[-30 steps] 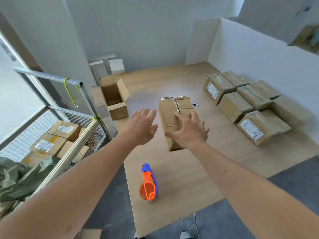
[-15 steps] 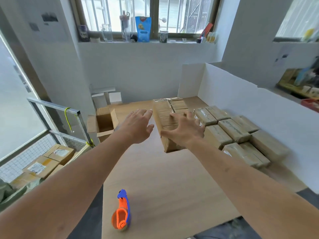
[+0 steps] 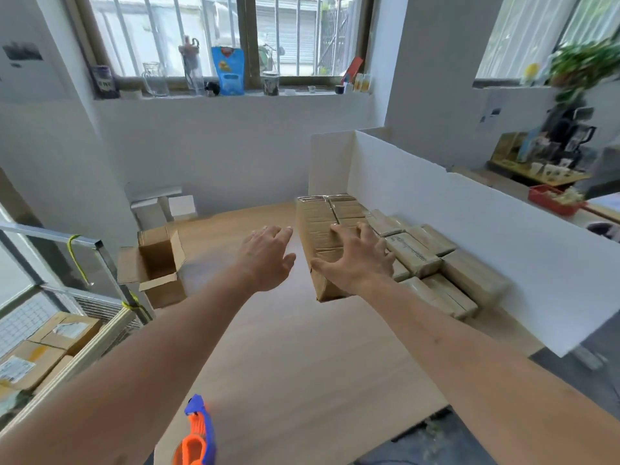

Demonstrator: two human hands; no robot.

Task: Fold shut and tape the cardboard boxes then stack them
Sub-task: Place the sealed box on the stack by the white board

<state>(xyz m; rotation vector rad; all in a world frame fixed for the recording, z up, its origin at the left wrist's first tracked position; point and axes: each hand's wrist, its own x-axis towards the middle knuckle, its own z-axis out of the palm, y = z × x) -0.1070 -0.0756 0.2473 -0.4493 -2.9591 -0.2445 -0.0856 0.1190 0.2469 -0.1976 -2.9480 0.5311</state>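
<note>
The taped box [image 3: 327, 245] ran lengthwise away from me, just left of the stack [image 3: 432, 263], my right hand [image 3: 357, 260] spread on it, apparently gripping, left hand [image 3: 268, 256] open beside it.

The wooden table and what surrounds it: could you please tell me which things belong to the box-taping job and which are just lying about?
Part of the job:
- taped brown cardboard box under the right hand
- open left hand
- open-flapped cardboard box
- row of sealed cardboard boxes
- orange and blue tape dispenser

Lying about:
- blue pouch on the windowsill
- clear bottle
- red tray
</note>
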